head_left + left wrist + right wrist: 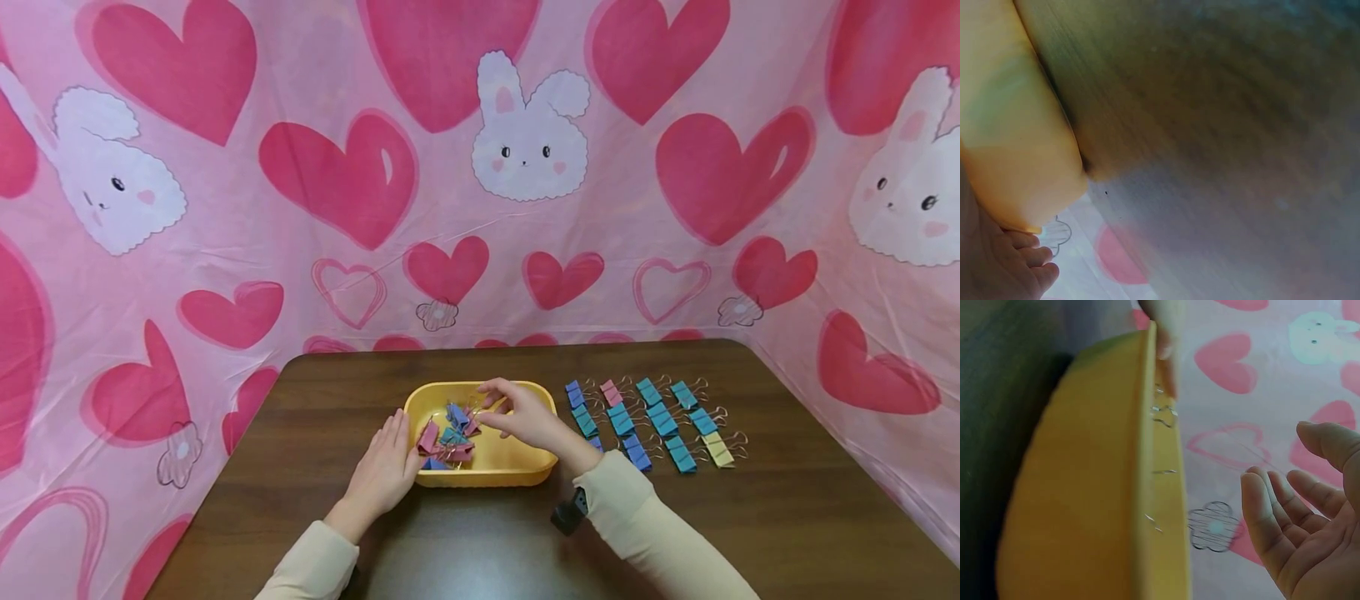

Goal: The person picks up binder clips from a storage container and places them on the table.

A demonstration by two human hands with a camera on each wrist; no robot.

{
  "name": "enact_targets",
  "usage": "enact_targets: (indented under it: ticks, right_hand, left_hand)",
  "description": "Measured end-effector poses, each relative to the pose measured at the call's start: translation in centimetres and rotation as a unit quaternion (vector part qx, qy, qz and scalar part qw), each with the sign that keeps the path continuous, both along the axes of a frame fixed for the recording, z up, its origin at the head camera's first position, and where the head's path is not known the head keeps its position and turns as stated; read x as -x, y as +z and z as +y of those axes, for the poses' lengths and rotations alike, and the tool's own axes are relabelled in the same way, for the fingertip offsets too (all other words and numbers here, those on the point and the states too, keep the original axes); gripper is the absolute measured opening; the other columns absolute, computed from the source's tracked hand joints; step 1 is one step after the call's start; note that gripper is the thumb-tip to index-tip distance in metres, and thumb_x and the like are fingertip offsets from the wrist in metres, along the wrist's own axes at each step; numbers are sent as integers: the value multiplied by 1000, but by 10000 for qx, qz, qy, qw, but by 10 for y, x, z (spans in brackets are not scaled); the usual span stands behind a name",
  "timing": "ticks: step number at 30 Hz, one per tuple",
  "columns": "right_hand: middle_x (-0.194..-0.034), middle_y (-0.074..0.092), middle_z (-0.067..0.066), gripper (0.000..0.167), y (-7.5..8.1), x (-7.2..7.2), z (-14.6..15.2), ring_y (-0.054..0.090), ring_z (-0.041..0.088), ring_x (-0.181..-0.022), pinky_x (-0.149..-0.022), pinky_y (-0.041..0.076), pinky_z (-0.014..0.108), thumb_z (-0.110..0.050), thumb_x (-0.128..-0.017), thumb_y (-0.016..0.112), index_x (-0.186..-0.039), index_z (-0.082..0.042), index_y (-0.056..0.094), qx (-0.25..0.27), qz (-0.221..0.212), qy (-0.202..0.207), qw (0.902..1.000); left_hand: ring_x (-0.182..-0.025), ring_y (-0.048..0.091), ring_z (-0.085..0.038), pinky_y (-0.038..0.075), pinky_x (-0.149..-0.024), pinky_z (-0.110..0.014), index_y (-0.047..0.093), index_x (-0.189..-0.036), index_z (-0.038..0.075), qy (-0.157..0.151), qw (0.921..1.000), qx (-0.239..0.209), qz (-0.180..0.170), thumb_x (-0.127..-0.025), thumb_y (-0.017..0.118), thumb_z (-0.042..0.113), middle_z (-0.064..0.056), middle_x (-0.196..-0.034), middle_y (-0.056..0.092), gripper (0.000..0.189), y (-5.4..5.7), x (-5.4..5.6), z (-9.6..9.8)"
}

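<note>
A yellow plastic tray (517,454) holds a loose pile of binder clips toward its left end, among them a blue binder clip (457,416), a pink binder clip (428,436) and a teal binder clip (452,437). My left hand (384,467) rests against the tray's left side with its fingers extended along the rim. Over the tray's right half hovers my right hand (525,415), thumb and fingers parted and nothing between them. The right wrist view shows that hand (1310,531) above the tray's rim, with wire clip handles (1164,415) showing just inside.
Right of the tray, several binder clips lie in neat columns, including a yellow binder clip (718,450) at the near right and a pink binder clip (611,392) at the back. Everything stands on a dark wooden table (480,542), with a pink heart-patterned cloth (525,225) behind it.
</note>
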State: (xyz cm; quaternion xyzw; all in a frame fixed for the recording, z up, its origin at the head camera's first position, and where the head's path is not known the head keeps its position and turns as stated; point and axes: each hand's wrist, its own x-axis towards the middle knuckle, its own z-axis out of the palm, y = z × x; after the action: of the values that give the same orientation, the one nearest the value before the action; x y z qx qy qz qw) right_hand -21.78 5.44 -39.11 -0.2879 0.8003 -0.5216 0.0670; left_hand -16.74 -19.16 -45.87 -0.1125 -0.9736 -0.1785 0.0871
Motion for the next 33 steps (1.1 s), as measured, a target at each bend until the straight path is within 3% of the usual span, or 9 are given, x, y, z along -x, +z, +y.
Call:
enact_targets:
  ticks: [5,13,20,28,33]
  right_hand:
    - [-92,58,7,34,-13,1,-9,57,19,-69,-56,54,38,-13,-84,67,-114,-1,57,-70,-293,134,9995]
    - [-89,57,11,31,-30,4,-17,56,43,-72,-56,53,47,-5,-84,64,-112,5,56,-86,-476,406,9980]
    - [-97,56,18,30,-38,1,-23,54,21,-62,-56,52,44,-8,-82,67,-109,4,58,-508,-710,411,9953]
    - [-105,57,16,31,-48,5,-33,53,17,-62,-54,52,35,-9,-82,68,-110,1,59,-792,-796,431,9927]
    - [-101,59,11,27,-51,6,-37,53,16,-69,-56,52,34,-6,-82,67,-107,0,61,-836,-863,433,9918]
  left_hand:
    - [-133,22,-37,20,-107,-47,27,-140,-9,-4,10000,2,-7,-91,46,25,-23,-146,25,63,-1,0,0]
    - [-134,20,-36,18,-107,-46,24,-141,-8,7,10000,9,-94,-92,46,26,-22,-147,22,64,0,0,-1]
    - [-133,21,-37,18,-107,-46,25,-140,-9,0,10000,20,-37,-92,47,25,-23,-146,23,63,-1,0,-1]
    - [-133,22,-36,19,-107,-46,25,-141,-8,5,10000,-12,-43,-92,46,26,-22,-147,23,63,-1,0,0]
    - [-133,22,-36,19,-107,-46,25,-140,-9,11,10000,-3,-6,-92,46,25,-22,-146,23,62,-1,0,0]
